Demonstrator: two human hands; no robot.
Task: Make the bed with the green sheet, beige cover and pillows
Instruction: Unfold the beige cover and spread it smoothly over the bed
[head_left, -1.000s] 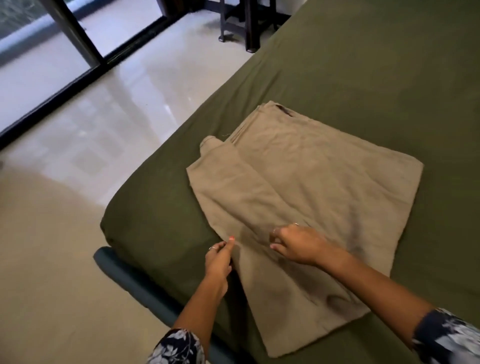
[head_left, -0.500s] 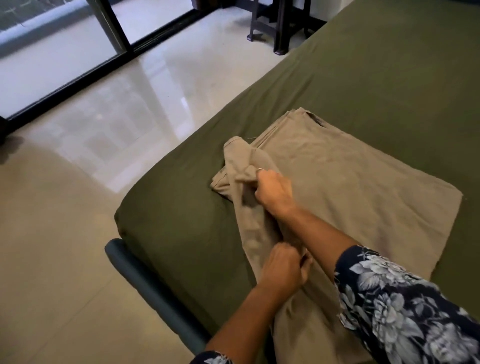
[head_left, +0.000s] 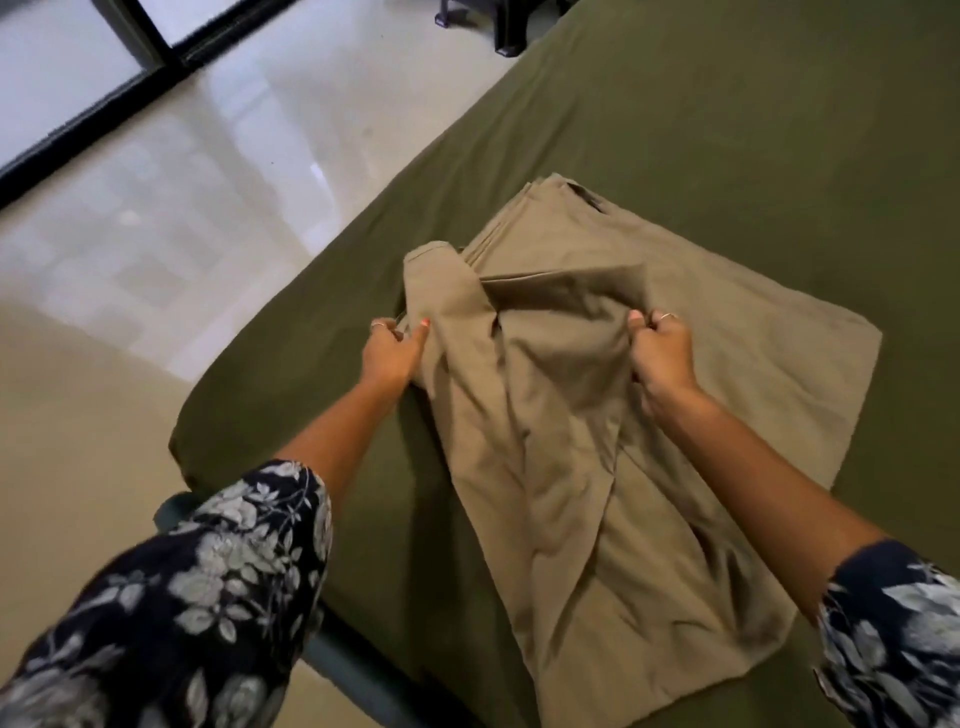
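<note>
The green sheet (head_left: 701, 130) is spread smooth over the mattress. On it, near the bed's corner, lies the beige cover (head_left: 753, 374), still mostly folded, with its top layer raised and rumpled. My left hand (head_left: 392, 353) grips the left edge of that raised layer. My right hand (head_left: 662, 353) pinches the same layer further right, holding it up off the folded stack. No pillows are in view.
A glossy tiled floor (head_left: 182, 234) runs along the bed's left side up to a dark-framed glass door (head_left: 78, 78). Dark furniture legs (head_left: 498, 31) stand at the far floor edge. The bed's blue-grey frame (head_left: 332, 654) shows below the mattress corner.
My hands have moved apart: the left went up to the cover's left edge, the right shifted rightwards. The cover's top layer is now lifted and stretched between them.
</note>
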